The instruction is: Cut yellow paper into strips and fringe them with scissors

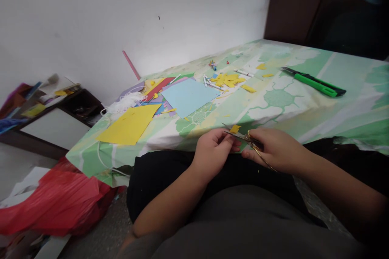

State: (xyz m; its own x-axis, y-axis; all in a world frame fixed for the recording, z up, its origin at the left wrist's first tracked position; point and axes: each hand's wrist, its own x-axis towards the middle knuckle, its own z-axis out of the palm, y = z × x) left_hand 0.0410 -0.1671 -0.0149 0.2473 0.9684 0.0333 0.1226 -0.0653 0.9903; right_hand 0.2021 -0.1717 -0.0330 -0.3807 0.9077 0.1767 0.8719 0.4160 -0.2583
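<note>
My right hand (275,149) is closed round the gold handles of a pair of scissors (251,142), whose blades point left and stand apart. Between those blades is a small piece of yellow paper (235,129). My left hand (214,149) pinches this piece, its fingertips close beside the blades. Both hands are above my lap, at the table's front edge. Beyond them lies a pile of cut yellow paper pieces (227,80) among several white markers (243,73). The lower fingers of my left hand are partly hidden.
A green box cutter (319,84) lies at the right with its blade end pointing left. Light blue paper (190,96), yellow paper (129,124) and white string (126,102) cover the table's left part. A red plastic bag (67,198) is at the lower left, near a cabinet (57,127).
</note>
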